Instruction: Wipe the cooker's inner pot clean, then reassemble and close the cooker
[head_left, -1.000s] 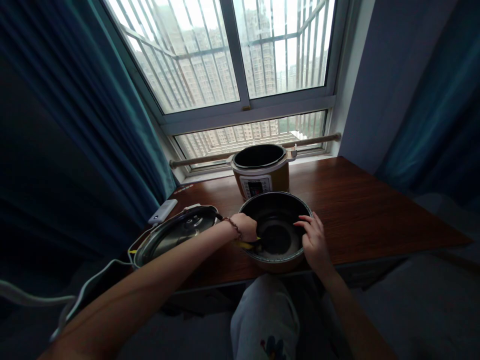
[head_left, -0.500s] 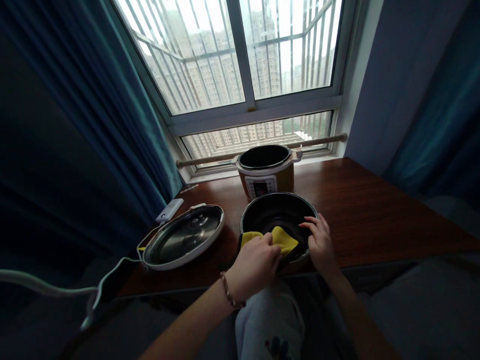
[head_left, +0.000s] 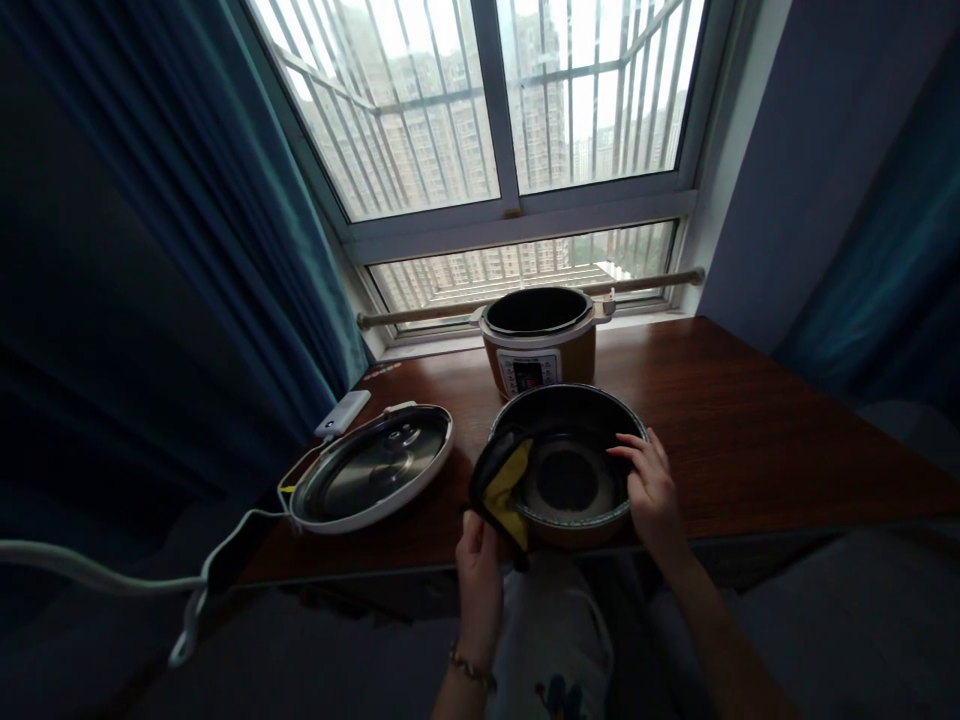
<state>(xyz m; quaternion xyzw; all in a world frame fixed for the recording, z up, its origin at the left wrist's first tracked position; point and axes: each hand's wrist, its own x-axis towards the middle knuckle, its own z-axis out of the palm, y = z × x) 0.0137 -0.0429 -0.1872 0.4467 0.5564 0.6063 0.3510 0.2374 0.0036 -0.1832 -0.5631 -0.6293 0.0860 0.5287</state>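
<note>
Head view: a grey-framed window point(head_left: 504, 120) with bars outside fills the upper middle; a long blue fabric curtain point(head_left: 217, 180) hangs to its left; below stands a reddish-brown wooden table point(head_left: 735, 420), a person seated at its near edge in pale trousers point(head_left: 551, 635) with a dark printed motif. Near the window sits a round gold-and-white electric cooker point(head_left: 538, 362), its top open and its control panel facing the person; just in front of it, near the table's edge, rests a round black-lined metal pot point(head_left: 568, 475), upright, its dark inside showing; to the left, apart from the pot, a round white-rimmed lid point(head_left: 379, 470) lies with its shiny dark metal face up. The right hand point(head_left: 651, 490) is at the pot's right side, its slightly spread fingers bent over the rim; the thumb is hidden, so I cannot tell how firmly they grip. The left hand point(head_left: 480, 555), a beaded bracelet point(head_left: 471, 668) at its wrist, has its fingers drawn narrow on the near edge of a yellow-and-black cloth point(head_left: 508, 490), which hangs folded at the pot's left rim; a small white rectangular device point(head_left: 343, 412) lies behind the lid, beside a thin white cable point(head_left: 251, 515).
</note>
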